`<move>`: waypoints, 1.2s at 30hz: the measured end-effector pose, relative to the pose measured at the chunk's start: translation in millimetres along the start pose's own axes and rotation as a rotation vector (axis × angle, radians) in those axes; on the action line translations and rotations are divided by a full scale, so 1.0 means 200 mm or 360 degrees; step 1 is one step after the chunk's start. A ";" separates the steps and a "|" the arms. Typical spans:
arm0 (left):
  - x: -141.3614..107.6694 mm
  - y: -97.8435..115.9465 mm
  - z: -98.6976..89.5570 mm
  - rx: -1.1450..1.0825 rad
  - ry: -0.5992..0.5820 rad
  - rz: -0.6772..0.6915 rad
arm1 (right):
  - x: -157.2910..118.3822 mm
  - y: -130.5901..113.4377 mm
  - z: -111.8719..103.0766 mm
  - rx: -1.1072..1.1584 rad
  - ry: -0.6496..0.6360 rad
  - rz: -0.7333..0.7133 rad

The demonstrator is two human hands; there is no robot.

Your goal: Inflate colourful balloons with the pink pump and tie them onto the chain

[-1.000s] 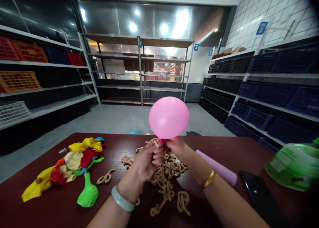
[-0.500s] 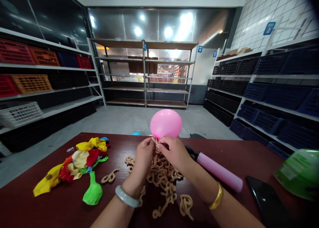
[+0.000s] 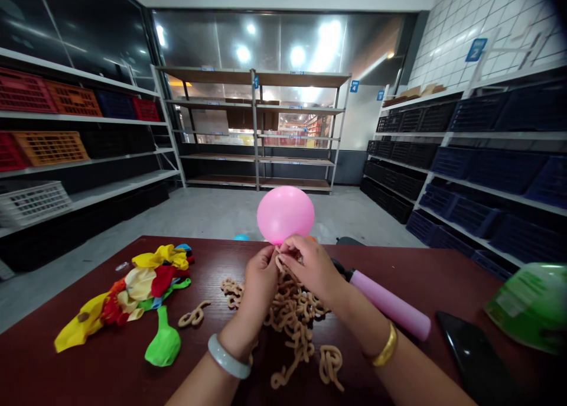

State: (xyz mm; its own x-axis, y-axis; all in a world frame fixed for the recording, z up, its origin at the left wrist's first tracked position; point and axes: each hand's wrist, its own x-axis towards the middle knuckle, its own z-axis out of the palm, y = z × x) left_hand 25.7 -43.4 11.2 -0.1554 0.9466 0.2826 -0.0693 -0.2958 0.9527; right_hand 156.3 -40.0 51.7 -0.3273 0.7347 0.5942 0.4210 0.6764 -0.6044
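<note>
An inflated pink balloon point(image 3: 286, 216) stands above the table's far edge, its neck down between my hands. My left hand point(image 3: 262, 276) is closed, thumb and finger pinched at the balloon's neck. My right hand point(image 3: 312, 264) pinches a tan rubber band right below the knot end, close against the left fingertips. The neck itself is mostly covered by fingers. Under my hands lies a tangled heap of tan rubber bands point(image 3: 292, 311), with a loose one point(image 3: 331, 364) in front and another point(image 3: 194, 315) to the left.
Uninflated balloons point(image 3: 144, 282) in several colours lie at the left, with a green balloon point(image 3: 163, 341) nearer me. A pink hand pump point(image 3: 390, 304), a black phone point(image 3: 472, 347) and a green bag point(image 3: 527, 305) are on the right. Shelves with crates line the walls.
The pink balloon has shifted slightly left and up and stands more upright. My right fingers have moved a little over the neck; both hands stay together there.
</note>
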 end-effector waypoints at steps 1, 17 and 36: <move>-0.01 0.01 0.00 0.0119 0.0007 0.0066 | 0.00 0.00 0.00 -0.0008 0.0010 0.0004; -0.01 0.00 -0.03 0.0963 0.0068 0.0460 | -0.03 -0.03 0.04 -0.0618 0.0158 0.0021; -0.03 0.02 -0.03 0.0896 0.0076 0.0575 | 0.00 0.00 0.01 -0.0188 0.0222 0.0082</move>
State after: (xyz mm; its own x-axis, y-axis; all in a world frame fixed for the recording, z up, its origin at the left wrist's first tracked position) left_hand 21.0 -50.3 13.0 -0.1169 0.7902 0.6017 0.5177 -0.4685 0.7159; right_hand 154.4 -40.9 50.8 -0.1855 0.7482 0.6370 0.5332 0.6211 -0.5743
